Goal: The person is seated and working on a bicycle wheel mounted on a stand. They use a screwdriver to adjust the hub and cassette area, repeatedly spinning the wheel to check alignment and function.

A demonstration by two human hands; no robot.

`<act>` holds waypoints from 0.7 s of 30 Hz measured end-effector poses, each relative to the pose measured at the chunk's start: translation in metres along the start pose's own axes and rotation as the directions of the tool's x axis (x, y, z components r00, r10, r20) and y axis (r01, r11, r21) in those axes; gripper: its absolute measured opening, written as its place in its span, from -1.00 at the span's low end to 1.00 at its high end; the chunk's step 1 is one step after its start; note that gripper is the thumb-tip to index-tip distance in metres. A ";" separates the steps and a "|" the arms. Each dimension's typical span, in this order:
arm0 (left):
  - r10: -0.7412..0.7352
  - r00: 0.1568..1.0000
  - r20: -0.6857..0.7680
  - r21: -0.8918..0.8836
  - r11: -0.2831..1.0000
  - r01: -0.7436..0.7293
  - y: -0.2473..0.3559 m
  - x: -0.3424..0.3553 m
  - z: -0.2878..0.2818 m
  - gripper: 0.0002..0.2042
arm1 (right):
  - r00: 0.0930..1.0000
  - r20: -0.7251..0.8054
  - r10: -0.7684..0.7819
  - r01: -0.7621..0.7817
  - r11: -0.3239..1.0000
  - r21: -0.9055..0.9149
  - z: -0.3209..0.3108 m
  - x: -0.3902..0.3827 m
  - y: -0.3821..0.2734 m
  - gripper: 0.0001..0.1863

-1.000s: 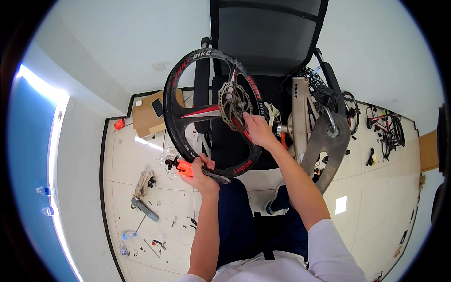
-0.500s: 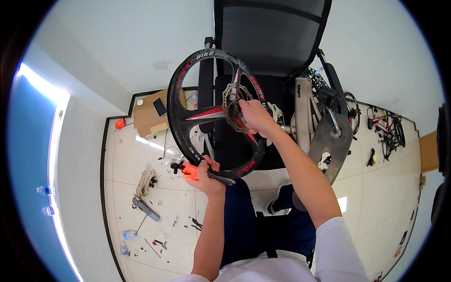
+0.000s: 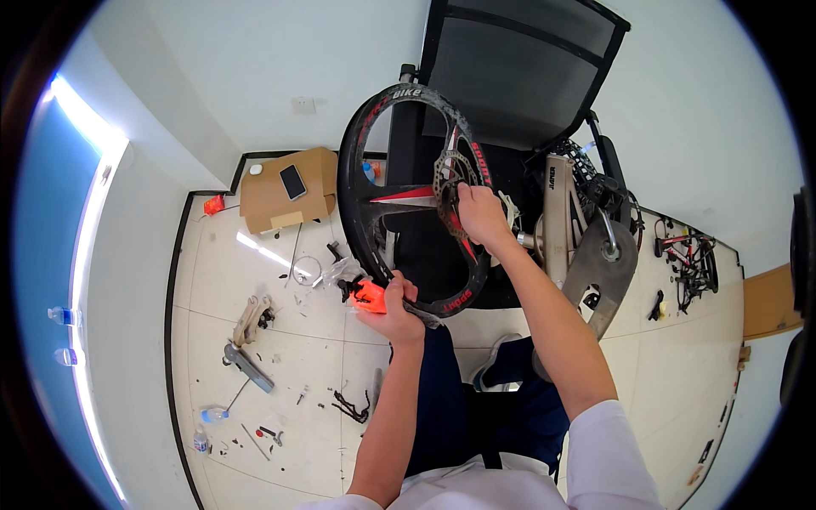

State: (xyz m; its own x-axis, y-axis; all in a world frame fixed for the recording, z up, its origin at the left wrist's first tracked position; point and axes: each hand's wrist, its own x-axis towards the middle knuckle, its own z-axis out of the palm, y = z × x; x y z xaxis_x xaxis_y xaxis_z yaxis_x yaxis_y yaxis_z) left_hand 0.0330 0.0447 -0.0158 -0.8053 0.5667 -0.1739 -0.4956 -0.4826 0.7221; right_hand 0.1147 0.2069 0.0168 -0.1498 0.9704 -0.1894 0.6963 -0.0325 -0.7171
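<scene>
A black three-spoke bicycle wheel with red and white markings stands tilted at the chair's seat. My left hand grips its lower-left rim, fingers wrapped round it together with an orange object with black parts and clear plastic. My right hand is closed at the hub, against the silver brake disc; what its fingertips hold is hidden. To its right, a champagne-coloured frame with a crank and a grey metal arm rests on the black chair.
Cardboard with a phone lies behind left. Metal parts, tools, small pieces and bottles are scattered on the floor at left. A red-and-black frame with tangled parts sits by the right wall. My legs are below the wheel.
The wheel and both hands have shifted right in the picture, as the view also shifted. My right hand has moved up onto the hub, hiding more of its centre.
</scene>
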 end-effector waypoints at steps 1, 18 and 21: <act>0.002 1.000 0.003 -0.003 1.000 -0.002 0.000 0.000 0.000 -0.78 | 1.000 -0.015 0.000 0.000 1.000 0.018 0.001 0.000 0.003 -0.46; -0.009 0.998 0.068 -0.034 0.999 0.011 -0.004 0.005 -0.009 -0.72 | 0.948 -0.026 -0.316 0.317 0.948 0.037 -0.005 -0.006 0.068 -0.63; -0.035 0.997 0.073 -0.044 0.998 0.038 0.000 0.003 -0.005 -0.71 | 0.926 -0.030 -0.376 0.376 0.926 0.013 -0.002 0.000 0.076 -0.63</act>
State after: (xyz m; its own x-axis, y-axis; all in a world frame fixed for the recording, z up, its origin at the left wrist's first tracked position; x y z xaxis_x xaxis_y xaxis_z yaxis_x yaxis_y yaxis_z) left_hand 0.0286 0.0429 -0.0196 -0.7620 0.6301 -0.1495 -0.5393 -0.4895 0.6852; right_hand 0.1693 0.2046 -0.0359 -0.3793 0.9182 0.1143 0.5793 0.3320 -0.7445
